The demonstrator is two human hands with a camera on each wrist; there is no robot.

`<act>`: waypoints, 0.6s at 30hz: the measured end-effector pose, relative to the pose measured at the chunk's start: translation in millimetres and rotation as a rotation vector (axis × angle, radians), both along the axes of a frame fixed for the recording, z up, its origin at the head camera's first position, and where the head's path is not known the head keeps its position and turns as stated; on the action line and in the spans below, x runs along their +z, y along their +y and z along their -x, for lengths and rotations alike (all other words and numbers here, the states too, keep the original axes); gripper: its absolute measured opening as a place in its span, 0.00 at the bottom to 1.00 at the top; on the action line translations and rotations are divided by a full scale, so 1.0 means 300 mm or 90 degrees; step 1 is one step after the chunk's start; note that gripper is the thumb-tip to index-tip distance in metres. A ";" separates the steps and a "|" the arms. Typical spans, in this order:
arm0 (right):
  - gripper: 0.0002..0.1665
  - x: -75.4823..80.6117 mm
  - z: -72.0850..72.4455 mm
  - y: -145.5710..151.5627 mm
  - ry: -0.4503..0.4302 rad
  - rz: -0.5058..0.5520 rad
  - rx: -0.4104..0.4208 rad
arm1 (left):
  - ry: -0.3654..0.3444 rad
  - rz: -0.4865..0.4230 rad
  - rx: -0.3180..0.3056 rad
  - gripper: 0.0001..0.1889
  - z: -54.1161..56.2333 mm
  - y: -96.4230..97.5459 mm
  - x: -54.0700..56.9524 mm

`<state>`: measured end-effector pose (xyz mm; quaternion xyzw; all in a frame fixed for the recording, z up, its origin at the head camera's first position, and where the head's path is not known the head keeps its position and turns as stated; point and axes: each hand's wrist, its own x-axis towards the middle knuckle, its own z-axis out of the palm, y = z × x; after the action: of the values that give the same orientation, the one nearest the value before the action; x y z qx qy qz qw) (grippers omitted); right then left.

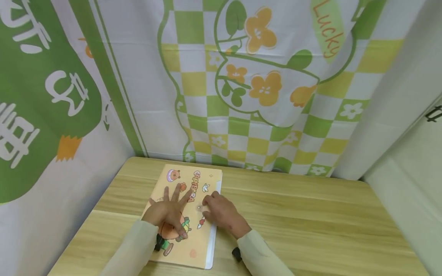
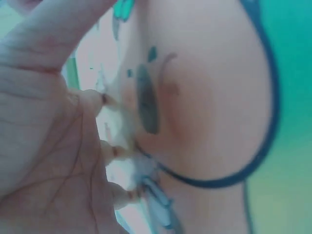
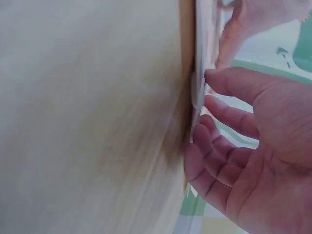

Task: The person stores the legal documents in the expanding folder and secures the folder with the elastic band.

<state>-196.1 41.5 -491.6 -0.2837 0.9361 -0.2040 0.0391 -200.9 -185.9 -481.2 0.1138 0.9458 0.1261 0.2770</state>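
An orange folder [image 1: 198, 251] with cartoon capybara pictures and a white edge on its right side lies flat on the wooden table. My left hand [image 1: 167, 212] rests on its cover with fingers spread. In the left wrist view the palm [image 2: 48, 146] is seen close beside a large printed capybara [image 2: 209, 97]. At a small clear snap button [image 1: 199, 208] on the folder's right part, my right hand [image 1: 222, 212] grips with curled fingers and thumb. The right wrist view shows that hand's fingertips [image 3: 195, 161] touching the folder's side, seen nearly edge-on.
The wooden table [image 1: 304, 218] extends to the right of the folder. A patterned curtain [image 1: 195, 103] hangs behind the table's back edge, and a green-and-white cloth [image 1: 76, 134] hangs on the left. A pale wall [image 1: 407, 165] stands at the right.
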 end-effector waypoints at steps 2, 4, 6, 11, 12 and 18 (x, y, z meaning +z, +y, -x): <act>0.16 0.007 -0.013 0.013 0.002 0.004 0.008 | 0.006 -0.009 0.005 0.81 -0.011 -0.001 0.011; 0.18 0.014 -0.026 0.024 -0.001 0.006 0.016 | 0.015 -0.014 0.010 0.79 -0.025 0.000 0.024; 0.21 0.023 -0.040 0.034 -0.008 0.002 0.024 | 0.026 -0.026 0.010 0.77 -0.036 0.001 0.029; 0.29 0.043 -0.062 0.080 -0.009 -0.001 0.039 | 0.074 -0.091 0.015 0.58 -0.053 0.005 0.038; 0.29 0.047 -0.065 0.094 -0.005 0.001 0.039 | 0.089 -0.110 0.012 0.54 -0.053 0.002 0.036; 0.33 0.064 -0.094 0.205 0.017 0.018 0.034 | 0.206 -0.227 -0.076 0.36 -0.055 -0.009 0.023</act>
<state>-167.9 103.0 -472.4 -0.3119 0.9257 -0.2121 0.0279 -184.6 -188.7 -474.2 0.2350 0.9322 0.2547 0.1045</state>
